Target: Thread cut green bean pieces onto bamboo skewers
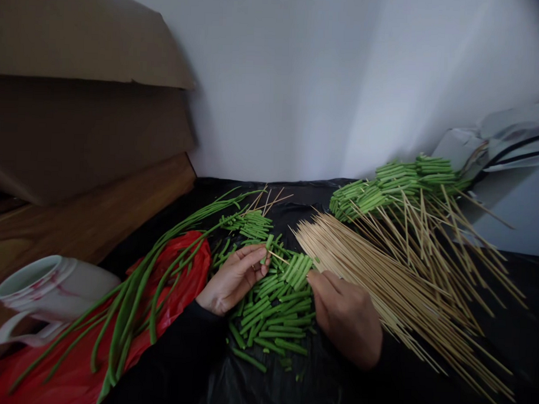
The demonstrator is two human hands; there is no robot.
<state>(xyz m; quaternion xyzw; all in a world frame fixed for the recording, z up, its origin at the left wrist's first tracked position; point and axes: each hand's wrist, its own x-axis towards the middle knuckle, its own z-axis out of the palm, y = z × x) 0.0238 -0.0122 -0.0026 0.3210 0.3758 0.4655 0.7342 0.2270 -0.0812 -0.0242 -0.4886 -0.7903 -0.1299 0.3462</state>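
Between finger and thumb, my left hand (238,274) pinches a short cut green stem piece (268,244), at the tip of a thin wooden skewer (278,257). Several green pieces (299,271) sit side by side on that skewer near my right hand (345,313). The right fingers are closed around the skewer's other end, which is mostly hidden. Beneath both hands lies a loose heap of cut green stem pieces (269,323). Close to my right hand, a large bundle of bare skewers (373,270) fans out.
Filled skewers (398,183) are stacked at the back right; a smaller group (253,224) lies behind the heap. Long uncut green stems (133,297) rest on a red plastic bag (187,270) at left, beside a white pitcher (72,289). A cardboard box (87,101) stands back left.
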